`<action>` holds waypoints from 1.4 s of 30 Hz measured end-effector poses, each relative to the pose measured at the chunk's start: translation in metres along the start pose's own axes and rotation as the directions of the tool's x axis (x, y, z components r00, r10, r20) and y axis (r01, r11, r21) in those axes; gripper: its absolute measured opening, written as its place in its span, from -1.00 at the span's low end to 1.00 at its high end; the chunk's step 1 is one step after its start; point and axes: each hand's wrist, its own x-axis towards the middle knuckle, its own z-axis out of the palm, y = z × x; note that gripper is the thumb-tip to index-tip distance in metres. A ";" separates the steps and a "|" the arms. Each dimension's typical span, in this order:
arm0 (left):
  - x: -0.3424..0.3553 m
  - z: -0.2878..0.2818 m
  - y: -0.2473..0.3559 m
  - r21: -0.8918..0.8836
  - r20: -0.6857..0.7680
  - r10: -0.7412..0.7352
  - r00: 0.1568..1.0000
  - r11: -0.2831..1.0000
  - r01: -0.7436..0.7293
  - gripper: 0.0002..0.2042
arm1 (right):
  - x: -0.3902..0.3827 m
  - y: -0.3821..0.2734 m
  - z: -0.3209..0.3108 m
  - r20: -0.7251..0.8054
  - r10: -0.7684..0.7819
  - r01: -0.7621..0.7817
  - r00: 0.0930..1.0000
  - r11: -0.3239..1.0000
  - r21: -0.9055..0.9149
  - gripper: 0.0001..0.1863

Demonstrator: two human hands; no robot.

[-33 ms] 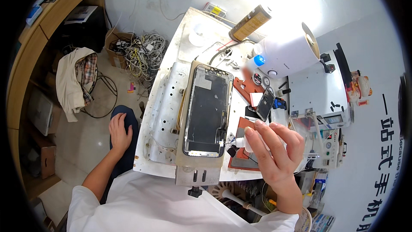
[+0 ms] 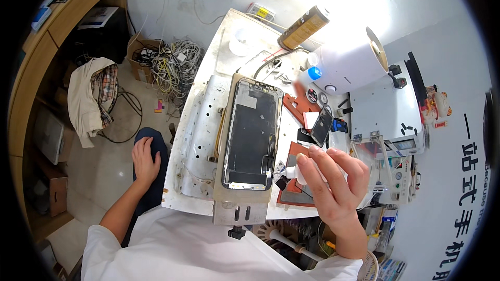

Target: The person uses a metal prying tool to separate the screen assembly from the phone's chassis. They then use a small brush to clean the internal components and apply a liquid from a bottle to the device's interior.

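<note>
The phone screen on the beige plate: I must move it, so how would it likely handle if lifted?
The phone screen looks like a flat, slim panel, so probably light. Likely fragile too, given the thin flex cable near its right edge. Its straight outline suggests it would stay fairly stiff.

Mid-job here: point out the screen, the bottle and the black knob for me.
Screen [image 2: 250,134]: head view, on the middle of its dark face.
Bottle [image 2: 292,172]: head view, on its white neck.
Black knob [image 2: 237,232]: head view, on its middle.

Phone panel [image 2: 247,130] looks matt, bottle [image 2: 292,172] smooth plastic, curved plate [image 2: 200,127] metal (fairly shiny).
</note>
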 end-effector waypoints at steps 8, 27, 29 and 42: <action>0.000 0.001 -0.001 0.010 -0.006 0.019 1.000 1.000 -0.019 -0.42 | -0.001 -0.001 -0.002 0.012 0.000 0.000 1.000 1.000 -0.012 -0.71; 0.000 0.000 -0.002 -0.002 -0.006 0.009 1.000 1.000 -0.009 -0.43 | 0.002 -0.008 -0.001 -0.006 -0.020 0.020 1.000 0.999 -0.050 -0.73; 0.000 0.000 -0.001 -0.001 -0.004 0.004 1.000 1.000 -0.004 -0.43 | 0.002 -0.008 -0.001 -0.003 -0.016 0.016 1.000 0.998 -0.056 -0.72; 0.000 0.001 -0.002 -0.006 -0.012 0.013 1.000 1.000 -0.013 -0.45 | -0.003 -0.006 -0.002 0.002 0.017 -0.017 1.000 0.999 -0.049 -0.68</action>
